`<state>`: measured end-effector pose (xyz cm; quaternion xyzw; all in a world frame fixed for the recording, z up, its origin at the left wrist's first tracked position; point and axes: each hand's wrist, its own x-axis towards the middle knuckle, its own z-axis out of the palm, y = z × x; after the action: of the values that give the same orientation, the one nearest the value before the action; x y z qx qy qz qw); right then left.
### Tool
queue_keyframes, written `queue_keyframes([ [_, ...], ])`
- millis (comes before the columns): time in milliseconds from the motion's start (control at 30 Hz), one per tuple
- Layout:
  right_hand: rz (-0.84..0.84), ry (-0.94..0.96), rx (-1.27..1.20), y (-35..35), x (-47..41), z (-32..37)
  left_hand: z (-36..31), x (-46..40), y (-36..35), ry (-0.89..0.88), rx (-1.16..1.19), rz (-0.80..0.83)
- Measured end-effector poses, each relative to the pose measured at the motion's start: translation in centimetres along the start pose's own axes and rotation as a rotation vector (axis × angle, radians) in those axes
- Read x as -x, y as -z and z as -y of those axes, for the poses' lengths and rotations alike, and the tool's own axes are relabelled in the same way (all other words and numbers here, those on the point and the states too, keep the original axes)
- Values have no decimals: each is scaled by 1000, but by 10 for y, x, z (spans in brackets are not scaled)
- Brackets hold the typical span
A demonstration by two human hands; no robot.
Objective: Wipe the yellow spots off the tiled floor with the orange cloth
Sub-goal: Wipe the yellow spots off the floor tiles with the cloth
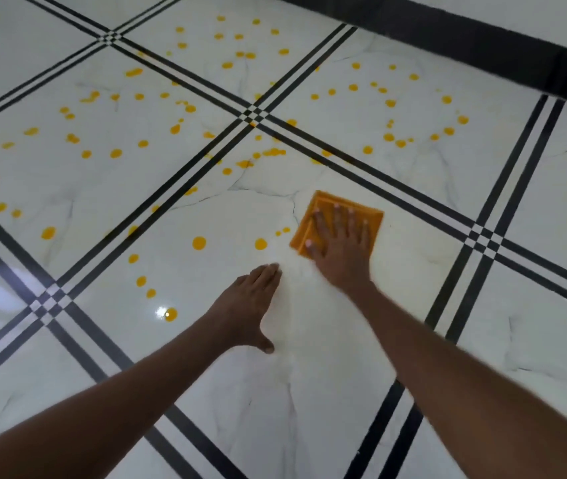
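A folded orange cloth (372, 216) lies flat on the white tiled floor (327, 392). My right hand (339, 243) presses on it with fingers spread. My left hand (252, 302) rests palm-down on the tile to the cloth's left, fingers together, holding nothing. Several yellow spots (199, 243) dot the tile just left of the cloth, the nearest one (260, 244) close to its left edge. Many more yellow spots (116, 153) scatter over the far tiles.
Black double-line borders (479, 236) cross between the marble-look tiles. A dark skirting band (482, 39) runs along the wall at the upper right. The patch of tile under and right of my hands shows no spots.
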<state>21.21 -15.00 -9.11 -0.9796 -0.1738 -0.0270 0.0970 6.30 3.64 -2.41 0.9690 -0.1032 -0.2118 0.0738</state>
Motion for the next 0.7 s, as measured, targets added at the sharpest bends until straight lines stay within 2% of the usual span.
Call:
queue_keyframes([
  [33,-42,-79,16,0,-8,-25,0,0,0,-7,1,-5],
  [100,-149,-418,-55,8,11,-45,-3,1,0,4,-2,-26],
  [167,-184,-726,-84,15,50,-9,-4,1,1,-4,-10,-31],
  [200,-165,-717,-71,17,66,16,-4,0,1,-9,-7,-19],
  [267,-59,-399,-68,13,70,48,-2,2,1,-2,14,-8],
  [333,42,-34,-25,7,29,34,3,3,0,2,20,-9],
  [367,57,24,-7,5,6,14,6,2,-2,-9,16,-16],
  [400,27,-23,6,4,-9,-10,7,2,-3,-20,10,-16],
  [467,-62,-340,-34,10,-7,-55,6,1,-5,-11,18,-13],
  [533,-186,-679,-92,18,38,-56,6,0,-4,-1,9,-9],
  [567,-198,-782,-79,23,67,-36,6,-1,-3,-6,-4,-7],
  [633,-150,-737,-60,24,111,15,2,-3,4,-14,-31,3],
  [700,-28,-461,-67,17,114,49,1,-3,17,-9,-42,25],
])
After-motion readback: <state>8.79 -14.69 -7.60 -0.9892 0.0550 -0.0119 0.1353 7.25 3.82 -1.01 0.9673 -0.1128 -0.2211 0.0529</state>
